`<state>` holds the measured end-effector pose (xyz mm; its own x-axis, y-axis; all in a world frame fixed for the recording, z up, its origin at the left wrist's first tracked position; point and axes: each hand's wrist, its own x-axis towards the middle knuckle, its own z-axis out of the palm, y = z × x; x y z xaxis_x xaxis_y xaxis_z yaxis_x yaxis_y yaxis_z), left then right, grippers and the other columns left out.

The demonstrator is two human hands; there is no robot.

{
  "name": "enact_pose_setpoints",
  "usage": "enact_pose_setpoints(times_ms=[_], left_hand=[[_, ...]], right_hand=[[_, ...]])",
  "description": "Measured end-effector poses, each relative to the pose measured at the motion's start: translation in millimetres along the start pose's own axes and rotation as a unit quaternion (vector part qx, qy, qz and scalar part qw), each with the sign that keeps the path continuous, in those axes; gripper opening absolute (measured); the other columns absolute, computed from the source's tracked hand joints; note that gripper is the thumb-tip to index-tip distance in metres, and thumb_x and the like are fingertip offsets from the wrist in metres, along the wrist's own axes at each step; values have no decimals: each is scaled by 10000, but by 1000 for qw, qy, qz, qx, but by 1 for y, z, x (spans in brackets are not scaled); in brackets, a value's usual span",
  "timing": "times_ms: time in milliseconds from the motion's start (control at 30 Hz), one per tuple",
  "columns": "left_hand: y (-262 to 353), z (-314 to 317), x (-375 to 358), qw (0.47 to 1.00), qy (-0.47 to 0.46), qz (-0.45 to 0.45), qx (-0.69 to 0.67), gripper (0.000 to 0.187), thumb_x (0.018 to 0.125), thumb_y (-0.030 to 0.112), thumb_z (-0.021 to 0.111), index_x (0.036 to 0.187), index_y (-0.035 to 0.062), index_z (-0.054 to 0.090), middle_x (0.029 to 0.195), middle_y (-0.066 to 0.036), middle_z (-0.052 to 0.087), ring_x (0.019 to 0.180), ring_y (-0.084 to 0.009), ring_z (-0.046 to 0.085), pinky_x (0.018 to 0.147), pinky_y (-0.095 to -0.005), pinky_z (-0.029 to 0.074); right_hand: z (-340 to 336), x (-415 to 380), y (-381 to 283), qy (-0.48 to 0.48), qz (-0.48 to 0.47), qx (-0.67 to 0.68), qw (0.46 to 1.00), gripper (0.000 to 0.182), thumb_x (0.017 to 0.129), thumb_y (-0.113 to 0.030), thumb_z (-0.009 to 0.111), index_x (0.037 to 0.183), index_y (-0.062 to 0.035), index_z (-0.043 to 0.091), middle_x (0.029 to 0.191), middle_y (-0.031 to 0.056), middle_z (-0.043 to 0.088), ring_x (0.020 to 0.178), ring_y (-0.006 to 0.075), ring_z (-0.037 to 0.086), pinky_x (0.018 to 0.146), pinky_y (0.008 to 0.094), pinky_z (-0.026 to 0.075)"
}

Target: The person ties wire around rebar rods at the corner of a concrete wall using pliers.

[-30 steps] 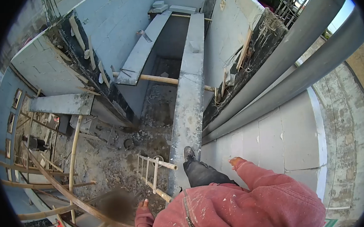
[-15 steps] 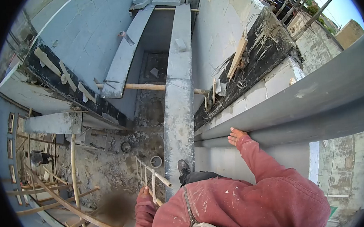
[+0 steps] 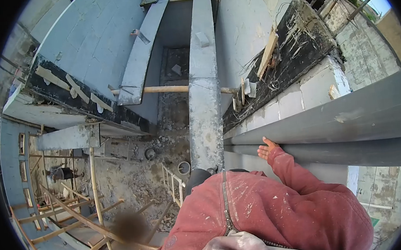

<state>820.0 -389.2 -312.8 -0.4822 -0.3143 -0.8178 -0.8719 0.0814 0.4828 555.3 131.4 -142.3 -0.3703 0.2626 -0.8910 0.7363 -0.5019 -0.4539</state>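
Observation:
My right hand [image 3: 268, 149] lies against two long, thick grey pipes, its fingers stretched out and slightly apart, not wrapped round anything. The upper pipe [image 3: 321, 119] runs from the plank's right side out to the right edge, and the lower pipe [image 3: 342, 152] lies just beneath it. My right arm reaches out in a red, dust-marked sleeve [image 3: 296, 169]. My left hand is out of the picture. Below my body, the long grey plank [image 3: 206, 134] stretches away from me; my feet are mostly hidden by the jacket.
A second plank [image 3: 144, 50] and a bamboo pole [image 3: 165, 89] span the gap. Far below are a rubble floor [image 3: 129, 176], a bucket [image 3: 183, 168], a light-coloured ladder [image 3: 173, 185] and another person [image 3: 60, 174]. Bamboo scaffolding [image 3: 95, 188] stands at left. Wood scraps stick out from the right wall [image 3: 267, 55].
My left hand, earlier by the top of the ladder, has dropped out of sight. My body has come more upright and forward over the plank, covering my shoe. The right hand stays at the pipes.

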Motion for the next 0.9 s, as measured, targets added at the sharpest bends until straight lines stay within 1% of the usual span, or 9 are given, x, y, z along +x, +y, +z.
enact_pose_setpoints(times_ms=[267, 300, 467, 533, 567, 700, 800, 833, 900], left_hand=[[96, -12, 136, 979, -15, 111, -171, 647, 865, 442, 577, 1314, 4, 423, 1230, -149, 516, 1094, -236, 505, 879, -368, 425], [194, 2, 54, 984, -29, 68, -162, 781, 849, 397, 620, 1414, 24, 231, 1433, -171, 310, 1283, -314, 351, 1039, -417, 280], [292, 24, 95, 976, -76, 129, -160, 736, 858, 341, 626, 1406, 22, 253, 1404, -195, 338, 1265, -291, 377, 1027, -385, 307], [338, 37, 109, 971, -111, 153, -144, 723, 860, 309, 633, 1405, 21, 255, 1380, -204, 365, 1257, -278, 386, 1022, -367, 318], [327, 40, 180, 962, -152, 192, -123, 719, 862, 350, 622, 1382, -9, 280, 1314, -156, 434, 1195, -227, 445, 988, -360, 364], [476, 118, 132, 934, -281, 216, 56, 673, 850, 216, 641, 1394, 37, 288, 1375, -212, 372, 1271, -291, 366, 1033, -368, 306], [567, 207, 168, 824, -430, 348, 128, 657, 858, 177, 622, 1410, 73, 281, 1402, -206, 342, 1310, -298, 311, 1056, -379, 272], [607, 242, 156, 794, -467, 365, 136, 631, 871, 219, 577, 1411, 83, 282, 1410, -192, 331, 1312, -291, 307, 1055, -386, 273], [693, 312, 96, 780, -517, 340, 91, 592, 896, 305, 489, 1413, 104, 283, 1427, -165, 309, 1316, -277, 298, 1054, -399, 276]], right_hand=[[4, 5, 5, 10, 14, 41, 999, 616, 775, -447, 685, 1256, -157, 431, 1095, 135, 553, 926, 289, 571, 783, 442, 500], [2, 10, 9, 8, 28, 42, 999, 606, 773, -444, 689, 1246, -158, 442, 1089, 133, 555, 918, 289, 575, 780, 440, 504], [-1, 35, 18, 27, 125, 74, 989, 562, 767, -418, 703, 1213, -158, 484, 1095, 121, 557, 877, 284, 596, 755, 420, 523], [1, 34, 24, 31, 43, 33, 998, 571, 768, -381, 709, 1229, -140, 474, 1098, 133, 561, 849, 297, 606, 722, 395, 530], [2, 37, 30, 48, 2, 17, 999, 575, 767, -370, 710, 1233, -134, 471, 1094, 139, 563, 844, 305, 609, 712, 389, 531], [2, 52, 42, 98, 5, -24, 995, 598, 774, -322, 697, 1250, -84, 423, 1152, 168, 543, 841, 326, 615, 699, 398, 520], [15, 38, 34, 119, -20, -61, 991, 657, 755, -340, 706, 1261, -73, 382, 1160, 180, 534, 874, 329, 598, 726, 396, 503], [22, 35, 30, 124, -35, -80, 988, 677, 748, -345, 709, 1264, -69, 369, 1163, 184, 530, 885, 330, 592, 736, 395, 497], [34, 25, 22, 142, -64, -98, 983, 717, 735, -357, 715, 1271, -61, 342, 1169, 192, 524, 908, 331, 580, 754, 393, 486]])
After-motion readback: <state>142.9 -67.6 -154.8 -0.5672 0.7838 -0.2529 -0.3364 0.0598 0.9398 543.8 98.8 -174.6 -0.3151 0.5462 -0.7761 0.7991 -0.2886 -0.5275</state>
